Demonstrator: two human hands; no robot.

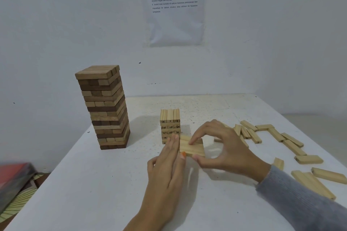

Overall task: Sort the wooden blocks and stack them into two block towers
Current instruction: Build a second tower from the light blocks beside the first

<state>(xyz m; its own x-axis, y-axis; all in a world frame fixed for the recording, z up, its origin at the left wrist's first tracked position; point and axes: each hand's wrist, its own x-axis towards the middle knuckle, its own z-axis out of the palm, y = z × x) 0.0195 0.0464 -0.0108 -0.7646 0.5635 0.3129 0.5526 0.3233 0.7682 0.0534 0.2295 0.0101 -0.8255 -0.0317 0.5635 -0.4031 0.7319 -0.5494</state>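
A tall tower of dark and light brown blocks (105,107) stands at the left of the white table (93,184). A short tower of pale numbered blocks (170,124) stands in the middle. Just in front of it lies a small group of pale blocks side by side (191,147). My left hand (167,167) presses straight fingers against the left end of that group. My right hand (223,146) pinches the group, thumb at its near edge and fingers on top.
Several loose pale blocks (293,142) lie scattered on the right side of the table, some near its right edge. A printed sheet (174,5) hangs on the wall behind. A red and dark object (13,178) sits below the table's left edge.
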